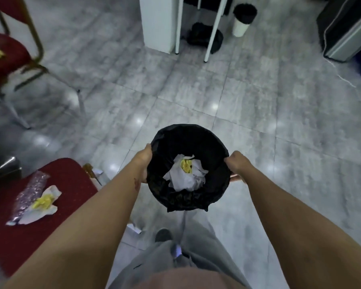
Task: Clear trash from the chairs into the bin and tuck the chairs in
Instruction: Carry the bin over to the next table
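Gripping bin (217, 140) rim, hands (143, 161) either side

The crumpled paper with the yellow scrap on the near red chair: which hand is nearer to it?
Left. The left hand grips the bin's left rim, on the side facing the crumpled paper; the right hand holds the far right rim.

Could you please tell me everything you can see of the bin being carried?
The bin is small and round, lined with a crinkled black plastic bag folded over its rim. It is held upright above the grey tiled floor, the left hand and right hand gripping opposite sides of the rim. Inside lies crumpled white paper with something yellow.
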The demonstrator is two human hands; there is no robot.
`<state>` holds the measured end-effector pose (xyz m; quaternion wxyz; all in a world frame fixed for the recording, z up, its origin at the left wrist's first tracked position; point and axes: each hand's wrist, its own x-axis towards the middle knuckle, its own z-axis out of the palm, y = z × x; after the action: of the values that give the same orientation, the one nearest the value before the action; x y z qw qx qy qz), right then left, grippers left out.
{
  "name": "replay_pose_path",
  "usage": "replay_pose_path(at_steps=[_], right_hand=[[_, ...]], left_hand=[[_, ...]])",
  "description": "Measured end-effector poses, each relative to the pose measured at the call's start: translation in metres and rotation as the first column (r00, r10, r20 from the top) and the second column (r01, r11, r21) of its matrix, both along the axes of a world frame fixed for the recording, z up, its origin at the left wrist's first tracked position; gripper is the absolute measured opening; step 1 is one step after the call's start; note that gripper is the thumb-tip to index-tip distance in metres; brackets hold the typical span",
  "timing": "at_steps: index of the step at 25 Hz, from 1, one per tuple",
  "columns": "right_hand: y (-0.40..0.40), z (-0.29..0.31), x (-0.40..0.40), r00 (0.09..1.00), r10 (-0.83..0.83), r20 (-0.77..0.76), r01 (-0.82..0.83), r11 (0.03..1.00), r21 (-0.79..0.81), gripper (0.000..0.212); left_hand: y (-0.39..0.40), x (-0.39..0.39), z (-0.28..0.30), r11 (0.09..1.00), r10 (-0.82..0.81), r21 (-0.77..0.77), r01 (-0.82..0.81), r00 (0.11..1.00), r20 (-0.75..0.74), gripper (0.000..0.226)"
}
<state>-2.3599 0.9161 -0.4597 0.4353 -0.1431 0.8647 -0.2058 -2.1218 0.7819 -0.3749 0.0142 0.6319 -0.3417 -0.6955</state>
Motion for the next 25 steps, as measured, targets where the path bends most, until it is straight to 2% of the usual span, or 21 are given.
replay_pose_path(at_steps=[3, 10, 14, 17, 25], right_hand=[[-0.077, -0.002, -0.021, 0.986, 0.164, -0.014, -0.164, 0.986, 0.007, 0.036], [-0.268, 0.003, -0.054, 0.866, 0.497, -0.054, -0.498, 0.867, -0.02, 0.041], [-0.334, -0.001, -0.047, 0.803, 0.589, -0.088, -0.593, 0.804, -0.032, 0.031], [-0.398, -0.01, -0.033, 0.769, 0.633, -0.091, -0.637, 0.77, -0.023, 0.039], [-0.564, -0.025, 0.037, 0.666, 0.746, -0.017, -0.746, 0.666, 0.025, 0.037]], left_hand=[[-0.044, -0.005, 0.0, 0.993, 0.121, -0.01, -0.121, 0.992, 0.022, 0.061], [-0.138, -0.021, 0.004, 0.901, 0.433, -0.029, -0.432, 0.901, 0.038, 0.06], [-0.171, -0.017, -0.01, 0.834, 0.551, -0.05, -0.549, 0.833, 0.048, 0.066], [-0.212, -0.003, -0.02, 0.775, 0.631, -0.073, -0.627, 0.774, 0.052, 0.064], [-0.338, 0.067, -0.039, 0.713, 0.7, -0.013, -0.701, 0.71, 0.07, 0.059]])
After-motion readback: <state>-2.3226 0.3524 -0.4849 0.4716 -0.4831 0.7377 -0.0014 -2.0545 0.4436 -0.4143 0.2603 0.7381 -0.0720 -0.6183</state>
